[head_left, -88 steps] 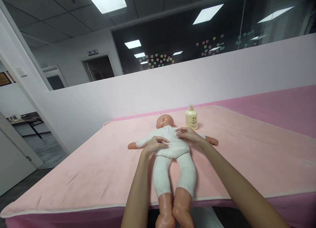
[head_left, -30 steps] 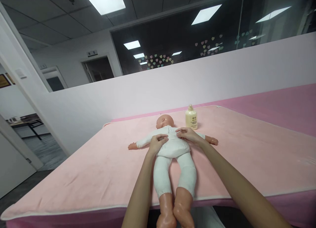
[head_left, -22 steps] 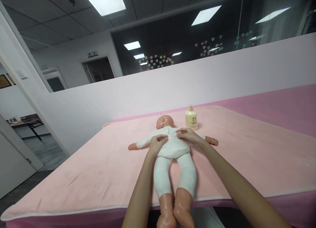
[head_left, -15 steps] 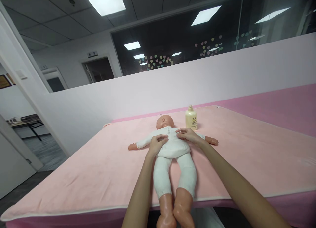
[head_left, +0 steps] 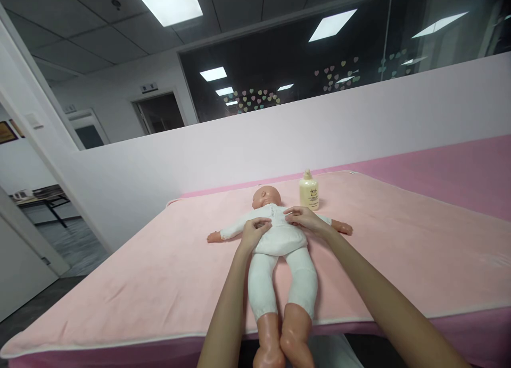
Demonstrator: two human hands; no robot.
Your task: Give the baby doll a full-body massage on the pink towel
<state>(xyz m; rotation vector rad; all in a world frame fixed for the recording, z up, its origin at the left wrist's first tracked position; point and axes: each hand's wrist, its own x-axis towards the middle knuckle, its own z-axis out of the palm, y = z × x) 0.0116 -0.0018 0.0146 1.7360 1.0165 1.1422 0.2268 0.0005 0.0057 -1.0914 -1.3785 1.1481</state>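
A baby doll [head_left: 281, 241] in a white cloth body suit lies stretched out, seemingly on its front, with its bald head turned to the left. Its arms reach out to both sides, and its bare legs hang past the near edge. My left hand [head_left: 256, 232] rests on the left side of the doll's torso, fingers extended and slightly bent. On the opposite side, my right hand [head_left: 306, 219] lies with its fingers spread over the upper torso. Neither hand grips anything. A pale yellow bottle [head_left: 309, 192] stands beyond my right hand.
A pink blanket [head_left: 159, 283] with a white border covers the table under the doll. Behind it rises a low white wall [head_left: 247, 150] with dark glass above, dotted with heart stickers. To the left are a doorway and a further table [head_left: 48, 200].
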